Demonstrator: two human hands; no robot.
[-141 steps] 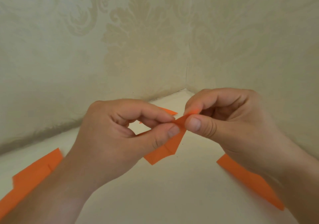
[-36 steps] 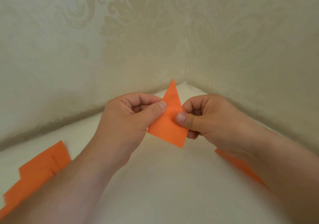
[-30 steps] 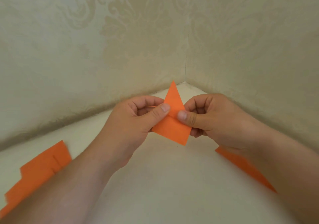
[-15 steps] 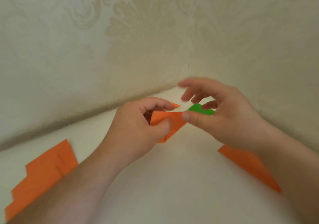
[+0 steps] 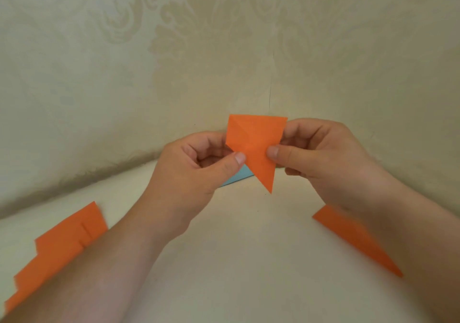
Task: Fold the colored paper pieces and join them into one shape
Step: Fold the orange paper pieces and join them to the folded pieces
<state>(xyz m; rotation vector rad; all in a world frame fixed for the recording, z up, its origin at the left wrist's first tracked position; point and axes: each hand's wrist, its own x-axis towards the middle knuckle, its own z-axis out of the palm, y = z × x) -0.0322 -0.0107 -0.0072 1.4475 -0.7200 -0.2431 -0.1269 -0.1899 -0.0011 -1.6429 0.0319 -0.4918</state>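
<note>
Over at my far left the stack of orange sheets (image 5: 59,245) lies fanned on the pale surface (image 5: 236,260), well apart from my work, and my forearm passes just beside it, so a careless drag of that arm could scatter them. My left hand (image 5: 196,165) has its fingers curled and its thumb pressed on the lower left edge of the folded orange piece (image 5: 254,145), which I hold up off the surface in front of the wall corner, its long point hanging down. If that thumb slides, the layers may shift and the crease will come out crooked, and a crooked unit will probably not slot cleanly into the others. Behind it a sliver of light blue paper (image 5: 239,175) peeks out under my left hand (I cannot tell whether I am touching it or it just lies there). My right hand (image 5: 321,155) pinches the piece's right side, thumb in front; squeezing too hard could crumple the thin paper. Under my right forearm lies another orange piece (image 5: 356,238), which my wrist could brush away.
</note>
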